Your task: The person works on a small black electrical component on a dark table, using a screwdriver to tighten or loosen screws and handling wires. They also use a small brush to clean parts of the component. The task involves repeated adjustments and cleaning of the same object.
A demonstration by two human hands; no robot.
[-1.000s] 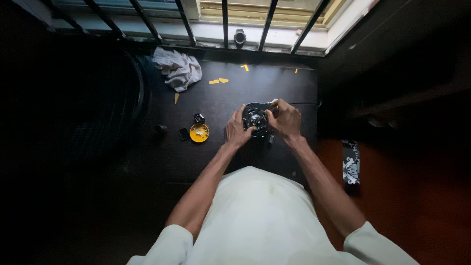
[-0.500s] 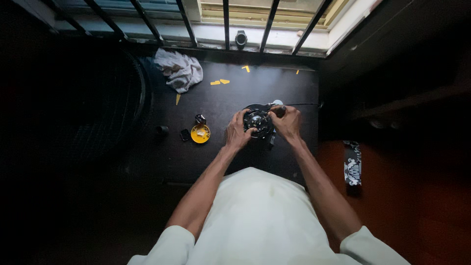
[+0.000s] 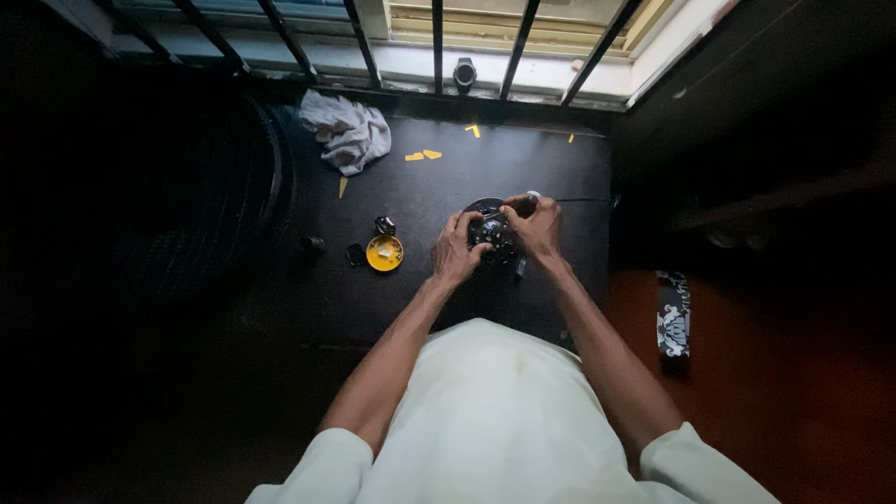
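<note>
I see round black mechanism [image 3: 492, 230] mid-table, yellow dish [image 3: 385, 253] at its 9 o'clock | left hand [image 3: 455, 250] fingers clamp its rim | right hand [image 3: 536, 227] pinches a slim tool at its 2 o'clock | advice: brace rim firmly, tool pressure light, loose parts go in dish.

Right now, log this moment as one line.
left hand: gripping round black part | right hand: on its far side | yellow cap: left, apart | table: dark

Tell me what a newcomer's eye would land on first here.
Both hands, left hand and right hand, grip a round dark mechanical part on the black table. Left of them sits a small yellow dish; a crumpled white cloth lies by the barred window.
</note>
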